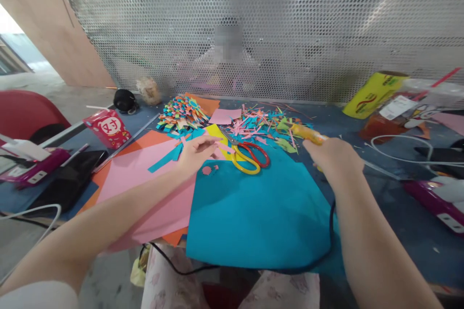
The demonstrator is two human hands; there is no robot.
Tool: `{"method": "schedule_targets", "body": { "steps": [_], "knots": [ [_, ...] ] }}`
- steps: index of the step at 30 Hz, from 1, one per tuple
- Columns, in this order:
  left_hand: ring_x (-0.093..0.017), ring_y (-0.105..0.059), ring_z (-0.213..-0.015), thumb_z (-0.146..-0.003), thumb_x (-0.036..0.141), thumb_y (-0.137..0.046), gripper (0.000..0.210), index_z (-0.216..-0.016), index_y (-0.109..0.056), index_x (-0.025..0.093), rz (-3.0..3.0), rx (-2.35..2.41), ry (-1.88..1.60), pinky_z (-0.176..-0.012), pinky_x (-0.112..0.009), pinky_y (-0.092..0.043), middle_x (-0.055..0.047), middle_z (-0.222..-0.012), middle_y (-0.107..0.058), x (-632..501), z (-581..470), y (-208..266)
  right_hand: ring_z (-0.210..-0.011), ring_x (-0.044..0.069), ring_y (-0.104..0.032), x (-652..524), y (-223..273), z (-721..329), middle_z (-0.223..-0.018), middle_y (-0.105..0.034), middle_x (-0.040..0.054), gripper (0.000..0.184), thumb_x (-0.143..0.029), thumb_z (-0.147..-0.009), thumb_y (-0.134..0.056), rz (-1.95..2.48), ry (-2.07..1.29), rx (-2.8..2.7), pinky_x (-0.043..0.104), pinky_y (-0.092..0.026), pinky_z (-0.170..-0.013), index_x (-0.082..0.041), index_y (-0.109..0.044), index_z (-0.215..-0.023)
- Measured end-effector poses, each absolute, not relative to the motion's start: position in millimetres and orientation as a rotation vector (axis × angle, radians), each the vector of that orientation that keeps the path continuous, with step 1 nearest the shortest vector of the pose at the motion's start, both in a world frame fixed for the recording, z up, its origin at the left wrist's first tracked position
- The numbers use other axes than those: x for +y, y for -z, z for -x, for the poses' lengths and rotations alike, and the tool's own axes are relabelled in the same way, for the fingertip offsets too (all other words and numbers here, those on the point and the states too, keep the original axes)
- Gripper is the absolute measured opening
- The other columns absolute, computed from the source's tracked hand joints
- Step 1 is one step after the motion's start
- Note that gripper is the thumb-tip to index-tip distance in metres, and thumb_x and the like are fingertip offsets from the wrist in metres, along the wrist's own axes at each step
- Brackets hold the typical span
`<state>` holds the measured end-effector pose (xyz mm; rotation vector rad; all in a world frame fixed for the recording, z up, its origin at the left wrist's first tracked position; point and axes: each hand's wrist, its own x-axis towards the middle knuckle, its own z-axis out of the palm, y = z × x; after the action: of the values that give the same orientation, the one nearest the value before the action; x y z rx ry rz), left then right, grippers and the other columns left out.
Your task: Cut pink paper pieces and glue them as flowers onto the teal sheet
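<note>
My left hand (pixel 198 152) is closed in a pinch over the pink and blue sheets, with a small pink paper strip (pixel 225 147) at its fingertips. My right hand (pixel 335 157) is wrapped round a yellow glue gun (pixel 306 133), its nozzle pointing left over the paper scraps; a black cord (pixel 331 224) runs down from it. Between the hands, scissors (pixel 246 157) with one red and one yellow handle lie partly spread on a yellow sheet and the large blue sheet (pixel 257 212). A small pink scalloped paper disc (pixel 206 170) lies below my left fingers.
Behind the scissors are a heap of paper cuttings (pixel 261 123) and a bundle of fringed, multicoloured paper pieces (pixel 181 113). A red packet (pixel 107 128), phone (pixel 68 181) and purple power strip (pixel 36 166) lie left. A yellow roll (pixel 375 94) and drink cup (pixel 386 116) stand right.
</note>
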<state>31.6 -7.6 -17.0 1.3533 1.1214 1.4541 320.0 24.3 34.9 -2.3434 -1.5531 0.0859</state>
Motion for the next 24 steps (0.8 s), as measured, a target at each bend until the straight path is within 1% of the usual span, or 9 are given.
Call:
{"method": "schedule_targets", "body": {
  "steps": [2,4,8,11,14,17,20,22,24],
  "knots": [
    [-0.010,-0.062,-0.060,-0.062,0.035,-0.074,0.030,-0.083,-0.069,0.014,-1.278,1.079,-1.499,-0.058,-0.027,-0.056,-0.002,-0.080,-0.069,-10.0,-33.1,14.2,-0.095,0.042,-0.060,18.6,-41.4,-315.7,-0.095,-0.061,0.0245,0.048,-0.051,-0.079,-0.045,2.323,-0.061,-1.430,0.053,-0.046,-0.075,-0.010,-0.055,-0.102],
    [-0.011,-0.062,-0.060,-0.063,0.035,-0.074,0.028,-0.082,-0.069,0.014,-1.242,1.039,-1.525,-0.055,-0.026,-0.055,-0.002,-0.077,-0.069,-10.6,-33.4,13.3,-0.100,0.041,-0.058,13.3,-46.0,-310.3,-0.102,-0.060,0.0235,0.049,-0.053,-0.078,-0.049,2.177,-0.055,-1.351,0.051,-0.045,-0.079,-0.013,-0.048,-0.105],
    [-0.009,-0.058,-0.051,-0.062,0.029,-0.075,0.035,-0.093,-0.069,0.013,-1.208,1.016,-1.518,-0.048,-0.022,-0.049,0.000,-0.064,-0.066,-5.5,-31.0,18.1,-0.099,0.037,-0.057,8.1,-42.5,-300.3,-0.102,-0.058,0.0173,0.048,-0.053,-0.068,-0.064,1.838,-0.090,-1.342,0.045,-0.046,-0.077,-0.022,-0.037,-0.093],
    [-0.007,-0.056,-0.050,-0.062,0.025,-0.075,0.040,-0.099,-0.068,0.012,-1.207,1.012,-1.518,-0.051,-0.022,-0.047,0.000,-0.064,-0.066,-1.9,-29.3,22.4,-0.094,0.033,-0.059,6.9,-32.9,-291.5,-0.098,-0.057,0.0128,0.054,-0.052,-0.060,-0.070,1.636,-0.089,-1.391,0.043,-0.047,-0.072,-0.024,-0.031,-0.087],
    [-0.010,-0.061,-0.060,-0.061,0.026,-0.077,0.042,-0.099,-0.068,0.012,-1.161,1.026,-1.484,-0.053,-0.021,-0.047,-0.002,-0.072,-0.068,-2.9,-29.1,21.9,-0.080,0.027,-0.061,3.2,-23.3,-279.0,-0.095,-0.056,0.0096,0.059,-0.052,-0.056,-0.072,1.514,-0.111,-1.471,0.040,-0.048,-0.064,-0.025,-0.030,-0.086],
    [-0.012,-0.064,-0.067,-0.060,0.027,-0.077,0.049,-0.106,-0.065,0.013,-1.069,1.072,-1.413,-0.047,-0.018,-0.043,-0.003,-0.076,-0.068,-6.0,-29.8,18.1,-0.063,0.021,-0.059,-3.2,-15.2,-266.0,-0.095,-0.055,0.0085,0.057,-0.054,-0.059,-0.071,1.426,-0.109,-1.569,0.039,-0.048,-0.056,-0.025,-0.030,-0.088],
    [-0.011,-0.062,-0.064,-0.060,0.024,-0.077,0.045,-0.103,-0.066,0.013,-1.041,1.084,-1.380,-0.043,-0.016,-0.039,-0.003,-0.076,-0.068,-7.1,-31.0,16.7,-0.069,0.024,-0.061,-8.1,-9.5,-257.6,-0.092,-0.053,0.0084,0.056,-0.054,-0.060,-0.070,1.345,-0.045,-1.605,0.039,-0.049,-0.055,-0.025,-0.030,-0.087],
    [-0.009,-0.060,-0.062,-0.061,0.022,-0.077,0.038,-0.098,-0.068,0.013,-1.053,1.089,-1.365,-0.045,-0.016,-0.039,-0.004,-0.079,-0.069,-6.9,-31.8,18.0,-0.073,0.026,-0.061,-9.1,-7.6,-255.2,-0.090,-0.053,0.0083,0.055,-0.054,-0.060,-0.070,1.324,-0.030,-1.610,0.039,-0.050,-0.055,-0.025,-0.031,-0.086],
    [-0.008,-0.058,-0.061,-0.064,0.022,-0.076,0.033,-0.095,-0.069,0.013,-1.078,1.095,-1.352,-0.047,-0.016,-0.041,-0.005,-0.081,-0.070,-6.9,-32.7,19.7,-0.071,0.025,-0.061,-8.8,-6.9,-254.5,-0.089,-0.053,0.0078,0.054,-0.053,-0.060,-0.071,1.322,-0.033,-1.619,0.038,-0.050,-0.054,-0.025,-0.032,-0.086]
  ]
}}
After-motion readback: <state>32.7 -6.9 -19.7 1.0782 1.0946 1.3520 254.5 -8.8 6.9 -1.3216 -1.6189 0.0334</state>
